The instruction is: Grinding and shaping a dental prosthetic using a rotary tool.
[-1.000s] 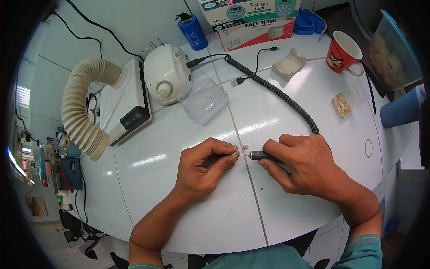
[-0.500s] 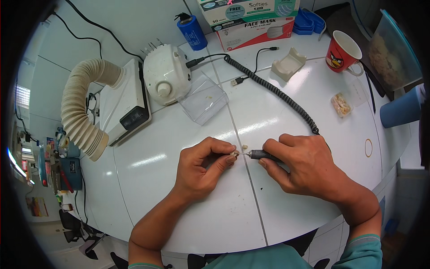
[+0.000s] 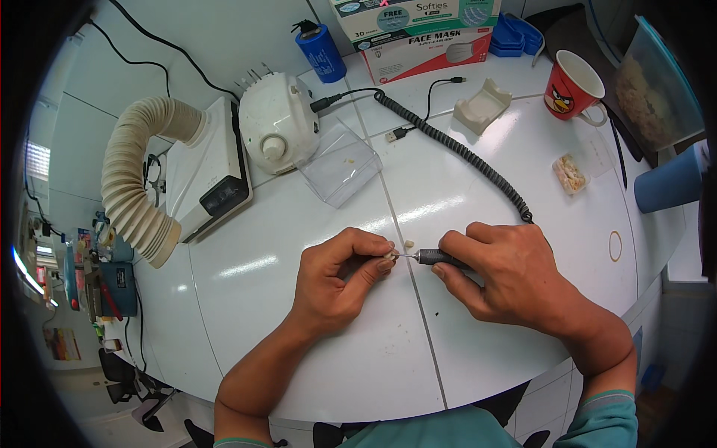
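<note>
My left hand [image 3: 332,284] pinches a tiny tooth-coloured piece [image 3: 390,255] between thumb and fingertips; the fingers hide most of it. From the other side, my right hand [image 3: 504,272] grips a dark rotary handpiece [image 3: 435,257] like a pen. Its thin metal bur [image 3: 404,255] points left and meets the piece, or nearly so. Just beyond the bur, another small cream-coloured piece [image 3: 408,244] lies on the white table [image 3: 299,373]. A black coiled cord [image 3: 463,153] runs from behind my right hand to a rounded white control unit [image 3: 276,127].
A ribbed hose [image 3: 123,164] curves from a white box at left. Past my hands lie a clear plastic tray [image 3: 340,168] and a cream holder [image 3: 482,106]. On the right are a red mug [image 3: 571,86], a small box of bits [image 3: 570,174] and a blue cup [image 3: 665,187].
</note>
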Demonstrator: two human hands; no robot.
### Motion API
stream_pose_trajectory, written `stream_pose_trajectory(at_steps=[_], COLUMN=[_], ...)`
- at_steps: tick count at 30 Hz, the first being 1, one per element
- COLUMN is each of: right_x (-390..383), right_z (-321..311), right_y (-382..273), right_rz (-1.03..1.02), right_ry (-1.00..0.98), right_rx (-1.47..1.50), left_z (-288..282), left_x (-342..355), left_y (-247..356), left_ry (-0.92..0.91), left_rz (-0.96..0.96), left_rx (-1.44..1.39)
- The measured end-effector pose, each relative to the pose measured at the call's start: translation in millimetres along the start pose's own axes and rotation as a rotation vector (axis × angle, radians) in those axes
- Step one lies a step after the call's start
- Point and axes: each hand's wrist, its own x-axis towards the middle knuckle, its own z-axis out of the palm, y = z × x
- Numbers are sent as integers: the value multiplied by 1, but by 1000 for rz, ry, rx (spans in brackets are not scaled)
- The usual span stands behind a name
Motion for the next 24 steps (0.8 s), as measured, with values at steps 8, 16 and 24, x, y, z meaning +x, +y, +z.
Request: stream_pose_trajectory(at_steps=[8,16,24], right_x=[0,0,0], right_z=[1,1,1], right_y=[0,0,-1], right_rz=[-17,-13,-7], right_ry=[28,17,22], right_rx=[-10,-14,-16], left_z=[1,0,0], left_x=[0,0,0], left_y=[1,1,1], left_ry=[-6,-16,-14], left_rz=[-21,-6,-17], left_rx=[-34,-4,-9])
